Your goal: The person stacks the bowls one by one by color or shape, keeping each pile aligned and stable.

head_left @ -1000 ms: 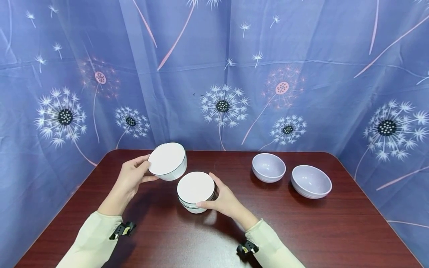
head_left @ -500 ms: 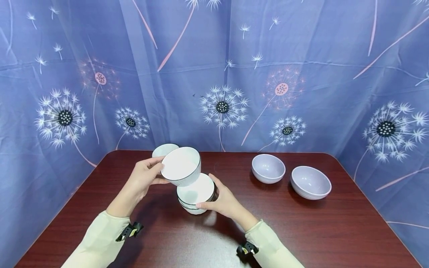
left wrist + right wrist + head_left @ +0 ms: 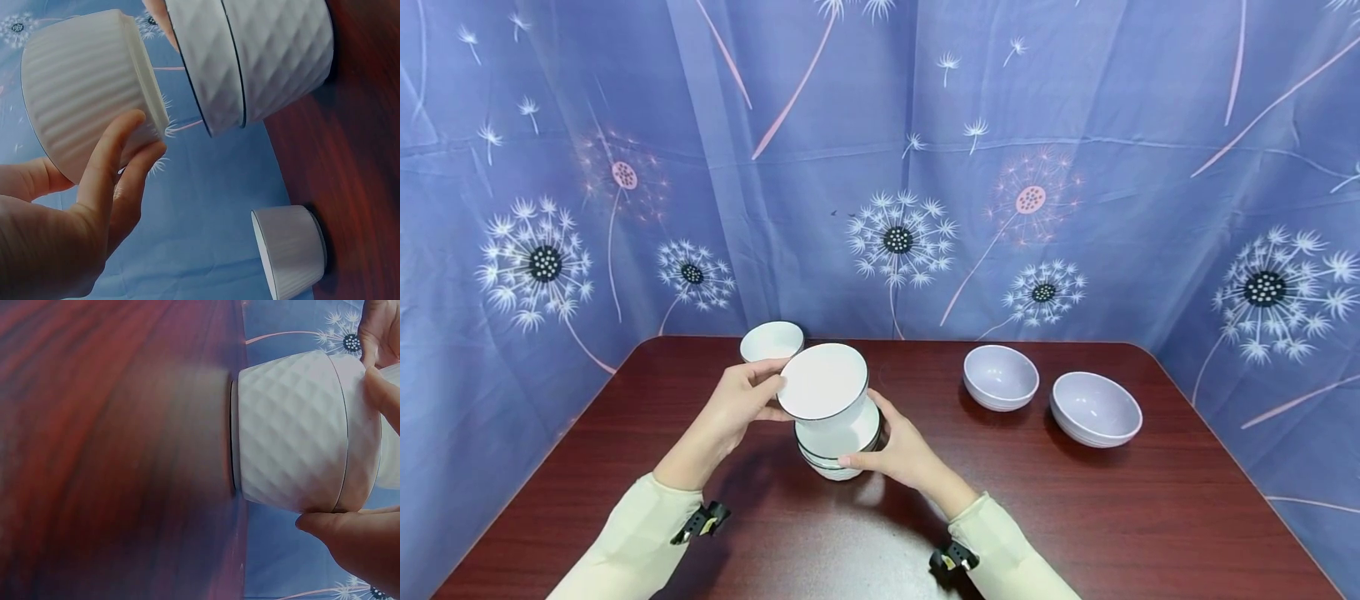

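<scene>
My left hand [image 3: 730, 412] holds a white bowl [image 3: 823, 382] with a dark rim by its side, tilted, above a stack of white bowls [image 3: 838, 440]. The left wrist view shows vertical ribs on the held bowl [image 3: 84, 94], with a gap between its foot and the stack's top rim. The stack is two nested bowls [image 3: 290, 431] with a diamond texture, standing upright on the table. My right hand [image 3: 910, 450] grips the stack from the right, thumb on the near side and fingers on the far side.
Another ribbed white bowl [image 3: 772, 342] stands at the back left, partly behind the left hand. Two lavender bowls, one farther back [image 3: 1001, 377] and one at the right [image 3: 1095, 408], stand on the dark red table [image 3: 1075, 517]. A blue dandelion-print curtain [image 3: 805, 208] hangs behind.
My left hand has moved the ribbed bowl right and toward me, over the stack. The bowl at the back left has come into view. My right hand has stayed on the stack.
</scene>
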{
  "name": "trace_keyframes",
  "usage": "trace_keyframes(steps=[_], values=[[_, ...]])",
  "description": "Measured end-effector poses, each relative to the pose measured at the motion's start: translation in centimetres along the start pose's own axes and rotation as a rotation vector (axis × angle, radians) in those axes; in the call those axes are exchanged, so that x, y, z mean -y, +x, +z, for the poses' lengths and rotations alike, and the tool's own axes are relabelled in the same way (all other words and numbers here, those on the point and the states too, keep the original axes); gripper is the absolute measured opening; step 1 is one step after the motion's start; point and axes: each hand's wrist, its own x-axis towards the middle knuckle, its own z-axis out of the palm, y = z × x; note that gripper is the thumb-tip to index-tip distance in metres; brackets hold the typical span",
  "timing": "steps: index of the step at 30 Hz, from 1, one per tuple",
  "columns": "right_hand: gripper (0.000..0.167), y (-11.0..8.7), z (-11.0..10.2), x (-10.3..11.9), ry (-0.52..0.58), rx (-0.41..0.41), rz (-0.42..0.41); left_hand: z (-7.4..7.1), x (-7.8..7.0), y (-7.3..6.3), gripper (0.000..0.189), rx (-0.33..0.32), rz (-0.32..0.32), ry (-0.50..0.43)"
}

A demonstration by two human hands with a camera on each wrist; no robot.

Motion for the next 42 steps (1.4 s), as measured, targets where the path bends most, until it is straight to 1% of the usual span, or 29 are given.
trace_keyframes(steps=[8, 14, 23, 29, 35, 42], values=[[0.099, 0.1, 0.0, 0.2, 0.025, -0.004, -0.046, 0.6, 0.3, -0.1, 0.041, 0.036, 0.009, 0.031], [0.095, 0.2, 0.1, 0.3, 0.014, -0.013, -0.072, 0.9, 0.5, -0.1, 0.039, 0.043, 0.008, 0.054], [0.092, 0.2, 0.2, 0.1, 0.028, -0.012, -0.034, 1.1, 1.3, -0.1, 0.038, 0.047, 0.005, 0.071], [0.092, 0.1, 0.2, 0.2, 0.051, -0.012, -0.037, 1.2, 1.3, -0.2, 0.038, 0.053, 0.004, 0.07], [0.093, 0.2, 0.2, 0.2, 0.057, -0.011, -0.039, 1.3, 1.4, 0.0, 0.038, 0.042, -0.002, 0.068], [0.092, 0.3, 0.1, -0.1, 0.016, -0.019, -0.06, 1.3, 1.8, 0.1, 0.037, 0.034, -0.009, 0.071]])
